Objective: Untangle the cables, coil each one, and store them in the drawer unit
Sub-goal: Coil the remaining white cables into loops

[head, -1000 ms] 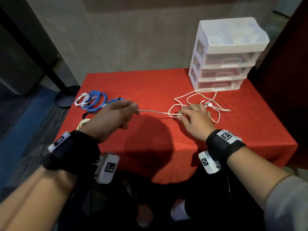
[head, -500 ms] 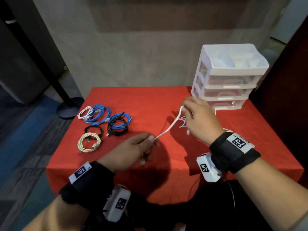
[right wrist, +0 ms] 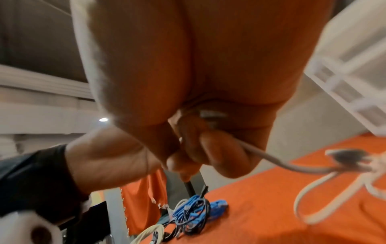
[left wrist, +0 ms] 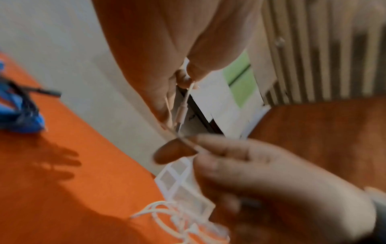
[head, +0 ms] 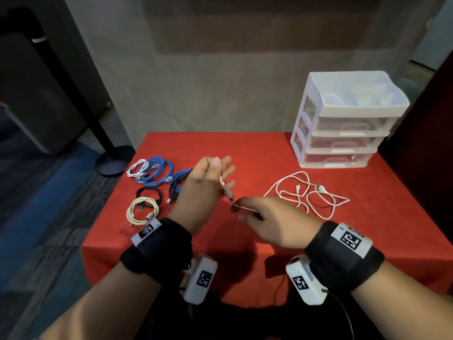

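A loose white cable (head: 306,195) lies in tangled loops on the red tablecloth (head: 257,155), right of centre. One end of it rises to my hands. My left hand (head: 220,168) is raised above the table and pinches the cable just above its plug (left wrist: 181,113), with the other fingers spread. My right hand (head: 238,209) sits close below it and pinches the same cable (right wrist: 271,162) a short way along. The white three-drawer unit (head: 343,123) stands at the back right with all drawers closed.
Several coiled cables lie at the table's left: a small white coil (head: 138,168), a blue coil (head: 158,170), a blue-and-black bundle (head: 177,184), a black coil (head: 149,192) and a cream coil (head: 142,209). A black stand base (head: 112,160) is on the floor left of the table.
My left hand has lifted the cable end up from near the table's front. My right hand has come back from beside the drawer unit to just below the left hand.
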Demonstrator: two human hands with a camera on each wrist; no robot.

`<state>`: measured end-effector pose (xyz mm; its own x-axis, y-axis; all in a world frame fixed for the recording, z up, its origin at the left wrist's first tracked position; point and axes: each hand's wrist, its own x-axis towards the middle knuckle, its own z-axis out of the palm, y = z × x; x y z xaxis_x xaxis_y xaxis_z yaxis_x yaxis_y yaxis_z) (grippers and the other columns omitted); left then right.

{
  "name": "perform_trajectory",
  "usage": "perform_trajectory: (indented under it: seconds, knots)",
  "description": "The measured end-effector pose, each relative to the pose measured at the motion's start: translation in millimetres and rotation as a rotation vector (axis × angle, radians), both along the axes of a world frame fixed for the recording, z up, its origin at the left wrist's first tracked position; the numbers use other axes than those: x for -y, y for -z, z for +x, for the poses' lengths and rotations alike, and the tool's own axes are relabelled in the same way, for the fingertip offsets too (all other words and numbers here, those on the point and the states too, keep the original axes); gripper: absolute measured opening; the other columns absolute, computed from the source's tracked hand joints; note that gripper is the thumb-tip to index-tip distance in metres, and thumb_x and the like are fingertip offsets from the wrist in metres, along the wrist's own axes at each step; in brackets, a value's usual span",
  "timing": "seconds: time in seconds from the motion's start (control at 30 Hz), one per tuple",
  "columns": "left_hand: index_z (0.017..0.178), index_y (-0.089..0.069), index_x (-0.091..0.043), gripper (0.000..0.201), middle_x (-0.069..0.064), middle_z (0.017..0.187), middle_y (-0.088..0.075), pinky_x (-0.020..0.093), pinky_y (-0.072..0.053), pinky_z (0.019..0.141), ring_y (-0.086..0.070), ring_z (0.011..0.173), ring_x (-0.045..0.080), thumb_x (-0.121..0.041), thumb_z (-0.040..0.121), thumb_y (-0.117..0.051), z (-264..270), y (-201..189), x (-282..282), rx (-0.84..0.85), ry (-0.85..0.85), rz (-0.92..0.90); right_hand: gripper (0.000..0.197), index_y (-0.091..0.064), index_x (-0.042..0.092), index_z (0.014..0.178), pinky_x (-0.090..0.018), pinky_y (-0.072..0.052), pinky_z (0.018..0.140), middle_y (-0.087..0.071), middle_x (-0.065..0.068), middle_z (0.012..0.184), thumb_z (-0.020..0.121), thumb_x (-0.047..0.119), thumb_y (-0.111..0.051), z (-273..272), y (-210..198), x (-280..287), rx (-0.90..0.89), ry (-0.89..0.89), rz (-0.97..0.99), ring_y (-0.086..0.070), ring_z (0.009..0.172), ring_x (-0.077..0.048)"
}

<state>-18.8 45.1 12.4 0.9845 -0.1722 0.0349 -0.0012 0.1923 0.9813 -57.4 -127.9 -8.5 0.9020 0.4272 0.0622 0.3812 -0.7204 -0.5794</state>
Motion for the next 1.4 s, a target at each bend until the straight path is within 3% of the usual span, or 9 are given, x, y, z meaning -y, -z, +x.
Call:
perform_trajectory:
  seconds: [0.13, 0.23, 0.3, 0.37, 0.57, 0.7, 0.93, 1.13, 1.4]
  knots:
    - [0.083, -0.045, -0.015, 0.029, -0.003, 0.122, -0.069, 0.057, -0.054, 0.079, -0.074, 0.089, 0.023, -0.028, 0.109, -0.039, -3, 9, -6, 0.205, 0.044, 0.412, 0.02, -0.069, 0.025, 0.098, -0.038, -0.051, 0.073, -0.07, 0.006, 0.085, 0.098, 0.036, -0.052, -1, -16, 12, 0.136, -0.029, -0.092, -0.064, 0.08, -0.012]
    - [0.082, -0.049, -0.018, 0.032, 0.006, 0.088, -0.075, 0.058, -0.056, 0.07, -0.07, 0.065, 0.037, -0.034, 0.108, -0.041, -6, 8, -13, 0.213, 0.18, 0.57, 0.008, -0.068, 0.028, 0.093, -0.033, -0.049, 0.071, -0.065, 0.009, 0.083, 0.094, 0.036, -0.066, 1, -29, 18, 0.202, 0.067, 0.03, -0.059, 0.076, -0.007]
    - [0.086, -0.054, -0.017, 0.032, 0.018, 0.067, -0.067, 0.053, -0.057, 0.07, -0.073, 0.065, 0.036, -0.038, 0.108, -0.042, -12, 3, -10, 0.12, 0.29, 0.529, 0.012, -0.066, 0.026, 0.09, -0.017, -0.039, 0.062, -0.059, 0.009, 0.079, 0.088, 0.03, -0.077, -1, -33, 16, 0.231, 0.134, 0.15, -0.054, 0.069, -0.004]
    - [0.092, -0.058, -0.014, 0.031, 0.008, 0.068, -0.069, 0.041, -0.052, 0.065, -0.071, 0.06, 0.033, -0.033, 0.109, -0.04, -19, -3, -7, 0.021, 0.341, 0.436, 0.015, -0.065, 0.021, 0.091, -0.011, -0.035, 0.063, -0.054, 0.013, 0.078, 0.086, 0.021, -0.08, -3, -35, 13, 0.234, 0.132, 0.196, -0.053, 0.07, 0.002]
    - [0.091, -0.055, -0.011, 0.039, 0.009, 0.072, -0.058, 0.027, -0.042, 0.05, -0.039, 0.043, 0.013, -0.038, 0.109, -0.035, -23, -4, -6, -0.1, 0.431, 0.242, 0.031, -0.067, 0.031, 0.116, -0.015, -0.035, 0.059, -0.065, 0.013, 0.096, 0.087, 0.03, -0.079, -1, -33, 15, 0.11, 0.1, 0.253, -0.046, 0.057, -0.01]
    - [0.087, -0.053, -0.018, 0.035, -0.002, 0.066, -0.039, 0.025, -0.037, 0.051, -0.025, 0.047, 0.01, -0.04, 0.109, -0.035, -25, -1, -3, -0.248, 0.456, 0.117, 0.023, -0.07, 0.033, 0.109, -0.024, -0.04, 0.06, -0.07, 0.008, 0.087, 0.088, 0.026, -0.078, 1, -33, 18, 0.013, 0.077, 0.308, -0.044, 0.057, -0.006]
    - [0.102, -0.061, -0.009, 0.018, 0.005, 0.085, -0.059, 0.033, -0.057, 0.076, -0.052, 0.063, 0.01, -0.018, 0.104, -0.045, -21, 7, -11, -0.332, 0.459, -0.085, 0.006, -0.073, 0.028, 0.094, -0.024, -0.044, 0.064, -0.067, 0.006, 0.078, 0.091, 0.024, -0.076, -2, -33, 21, 0.012, 0.158, 0.346, -0.051, 0.062, -0.003]
    - [0.107, -0.068, -0.011, 0.023, 0.006, 0.094, -0.07, 0.045, -0.058, 0.092, -0.069, 0.082, 0.013, -0.022, 0.099, -0.05, -27, 4, -19, -0.431, 0.525, -0.264, 0.013, -0.072, 0.018, 0.105, -0.013, -0.044, 0.063, -0.072, -0.011, 0.09, 0.097, 0.009, -0.066, -3, -34, 21, -0.099, 0.089, 0.49, -0.059, 0.074, -0.009]
    - [0.101, -0.065, -0.019, 0.02, 0.019, 0.122, -0.067, 0.045, -0.054, 0.1, -0.071, 0.103, 0.023, -0.034, 0.1, -0.052, -30, 5, -17, -0.473, 0.441, -0.388, 0.007, -0.069, 0.012, 0.095, -0.016, -0.043, 0.068, -0.069, -0.007, 0.084, 0.097, 0.007, -0.066, -3, -30, 22, -0.029, 0.135, 0.548, -0.058, 0.07, -0.005]
